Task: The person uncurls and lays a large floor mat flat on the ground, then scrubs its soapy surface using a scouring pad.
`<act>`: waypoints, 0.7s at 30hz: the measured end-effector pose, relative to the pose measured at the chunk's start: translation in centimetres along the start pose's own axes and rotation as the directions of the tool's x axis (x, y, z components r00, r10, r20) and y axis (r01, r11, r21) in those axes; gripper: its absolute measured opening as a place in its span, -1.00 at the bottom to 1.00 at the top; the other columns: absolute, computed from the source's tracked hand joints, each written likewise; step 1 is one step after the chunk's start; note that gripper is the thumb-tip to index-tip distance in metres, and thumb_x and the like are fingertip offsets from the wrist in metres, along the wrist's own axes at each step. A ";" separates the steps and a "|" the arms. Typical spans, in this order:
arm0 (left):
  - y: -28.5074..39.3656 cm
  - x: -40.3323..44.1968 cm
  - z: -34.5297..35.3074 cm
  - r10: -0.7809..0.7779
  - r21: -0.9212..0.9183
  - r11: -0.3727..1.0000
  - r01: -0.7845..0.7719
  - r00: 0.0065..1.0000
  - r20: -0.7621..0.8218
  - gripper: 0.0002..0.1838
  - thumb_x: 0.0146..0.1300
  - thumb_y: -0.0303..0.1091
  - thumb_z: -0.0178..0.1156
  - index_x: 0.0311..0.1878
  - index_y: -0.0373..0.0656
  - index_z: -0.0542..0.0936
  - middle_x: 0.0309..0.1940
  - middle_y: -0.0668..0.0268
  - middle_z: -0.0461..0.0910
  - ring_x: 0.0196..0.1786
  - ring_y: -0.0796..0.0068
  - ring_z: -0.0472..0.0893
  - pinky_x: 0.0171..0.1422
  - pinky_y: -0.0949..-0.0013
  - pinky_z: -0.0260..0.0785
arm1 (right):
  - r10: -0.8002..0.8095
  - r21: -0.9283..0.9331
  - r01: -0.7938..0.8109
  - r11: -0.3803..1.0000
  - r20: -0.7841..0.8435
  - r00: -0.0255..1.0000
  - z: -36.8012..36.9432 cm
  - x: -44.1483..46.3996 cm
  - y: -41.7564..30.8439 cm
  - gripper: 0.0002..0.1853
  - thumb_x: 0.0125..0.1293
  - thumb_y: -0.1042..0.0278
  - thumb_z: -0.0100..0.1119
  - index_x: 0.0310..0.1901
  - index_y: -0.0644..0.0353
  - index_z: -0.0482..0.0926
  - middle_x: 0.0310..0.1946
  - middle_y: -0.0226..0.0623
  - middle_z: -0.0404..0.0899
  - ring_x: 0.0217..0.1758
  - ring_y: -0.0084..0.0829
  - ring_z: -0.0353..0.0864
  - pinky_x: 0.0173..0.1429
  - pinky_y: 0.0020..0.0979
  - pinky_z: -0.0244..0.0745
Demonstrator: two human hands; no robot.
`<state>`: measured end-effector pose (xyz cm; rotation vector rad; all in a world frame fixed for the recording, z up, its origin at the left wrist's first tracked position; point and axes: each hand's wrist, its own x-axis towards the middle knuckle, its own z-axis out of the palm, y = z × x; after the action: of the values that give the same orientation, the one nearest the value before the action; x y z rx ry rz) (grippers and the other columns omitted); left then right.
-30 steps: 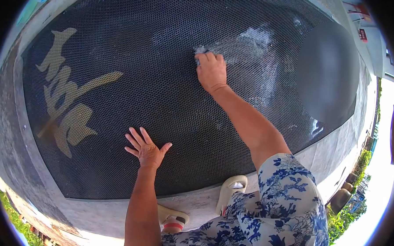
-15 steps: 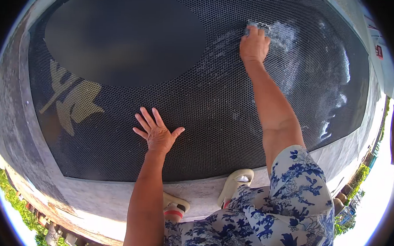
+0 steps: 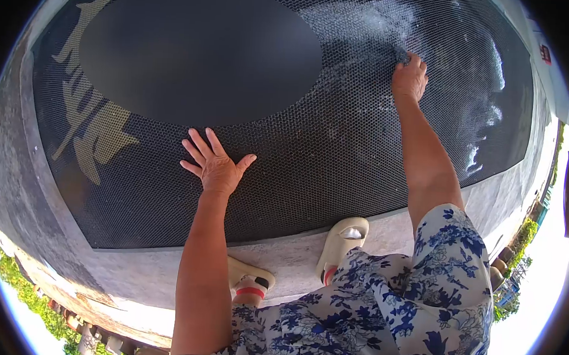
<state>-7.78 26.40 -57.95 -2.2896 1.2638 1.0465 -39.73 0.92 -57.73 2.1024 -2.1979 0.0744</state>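
Note:
A dark honeycomb-textured mat [image 3: 284,177] lies flat on the ground, with a pale leaf-like pattern at its left side. My left hand [image 3: 218,168] rests palm down on it, fingers spread, just below a smooth dark oval. Over on the right, my right hand [image 3: 410,80] curls around a small greyish scrubbing pad [image 3: 401,56], pressed against the mat. My fingers cover most of the pad, so its exact make is hard to see. White foam [image 3: 383,20] is smeared across the mat above the pad.
More foam streaks [image 3: 494,114] lie near the mat's right edge. Concrete ground [image 3: 280,269] surrounds the mat. My feet in beige slides [image 3: 343,243] stand at its near edge. Greenery shows at the outer rim of the view.
My right hand has moved right and slightly down with the pad. The foam on the upper right has spread or shifted. My left hand stays spread on the mat, slightly higher in view.

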 end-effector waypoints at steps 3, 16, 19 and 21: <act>-0.1 0.1 0.2 -0.006 0.009 1.000 0.006 1.000 -0.024 0.38 -0.04 0.57 0.10 0.51 -0.09 -0.48 0.49 -0.02 -0.69 0.50 -0.12 -0.70 0.40 -0.50 -0.65 | -0.185 0.049 0.184 0.982 0.012 0.983 -1.3 -5.0 -6.3 -0.67 0.22 0.34 0.19 0.04 0.01 0.53 -0.10 -0.29 0.53 -0.04 -0.15 0.48 0.04 -0.24 0.51; -6.1 -2.5 1.1 -0.035 0.067 0.997 0.048 0.982 -0.185 0.40 -0.12 0.51 0.24 0.53 -0.18 -0.27 0.54 0.02 -0.48 0.57 -0.12 -0.43 0.50 -0.38 -0.30 | 0.201 -0.057 -0.193 0.979 0.202 0.958 -1.9 -3.8 6.5 -0.60 0.26 0.37 0.16 0.16 0.02 0.45 0.05 -0.23 0.46 0.07 -0.12 0.48 0.08 -0.19 0.53; -5.9 -2.3 0.8 -0.037 0.093 0.994 0.053 0.985 -0.170 0.40 -0.11 0.49 0.25 0.52 -0.25 -0.26 0.54 -0.02 -0.47 0.56 -0.15 -0.43 0.48 -0.41 -0.27 | 0.202 -0.026 -0.200 0.979 0.143 0.969 -1.1 -5.5 2.9 -0.60 0.26 0.34 0.16 0.15 0.03 0.45 0.03 -0.24 0.45 0.08 -0.15 0.42 0.11 -0.23 0.48; -5.7 -2.3 0.4 -0.070 0.127 0.988 0.085 0.990 -0.119 0.42 -0.13 0.55 0.19 0.53 -0.22 -0.29 0.54 0.00 -0.49 0.56 -0.13 -0.45 0.50 -0.38 -0.27 | -0.243 0.172 0.210 0.962 0.200 0.949 -2.6 -10.9 -3.2 -0.62 0.21 0.32 0.21 0.10 -0.01 0.49 -0.07 -0.31 0.46 -0.04 -0.20 0.43 0.05 -0.25 0.48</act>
<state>-4.02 31.15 -56.95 -2.3058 1.2362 0.7912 -36.01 11.84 -56.44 2.5456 -2.1003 -0.0131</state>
